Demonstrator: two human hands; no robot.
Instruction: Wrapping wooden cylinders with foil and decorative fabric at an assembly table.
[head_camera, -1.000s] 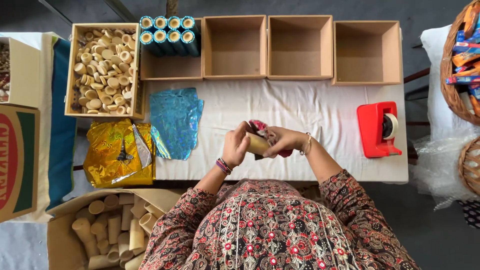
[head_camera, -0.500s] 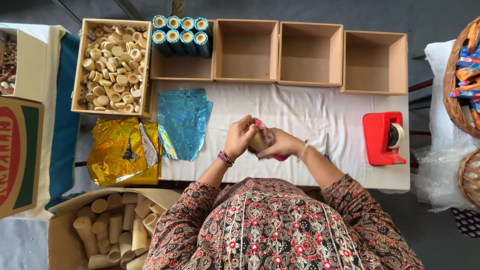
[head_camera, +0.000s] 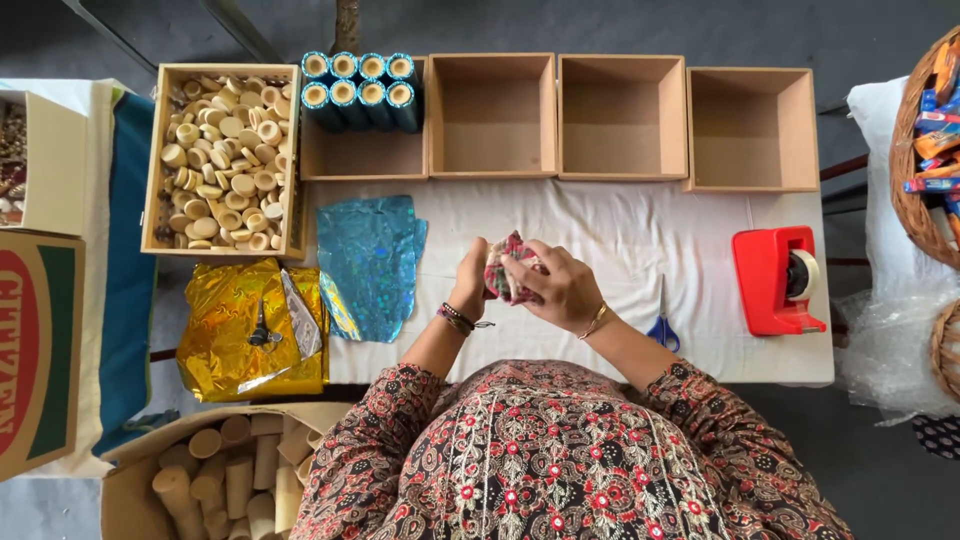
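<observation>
Where a bare tube end showed a second ago, red patterned wrap (head_camera: 508, 268) now covers it; left hand (head_camera: 468, 283) and right hand (head_camera: 555, 288) pinch it above the white cloth (head_camera: 640, 230), near centre.

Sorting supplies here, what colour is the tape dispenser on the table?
The tape dispenser is red, seen in the head view.

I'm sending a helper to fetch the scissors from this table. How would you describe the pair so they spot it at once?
Start at the white-covered table and find the red tape dispenser near its right end. Just left of it, beside the person's right hand and forearm, lie the scissors. They are the small pair with blue handles, unlike the dark pair on the gold foil.
</observation>
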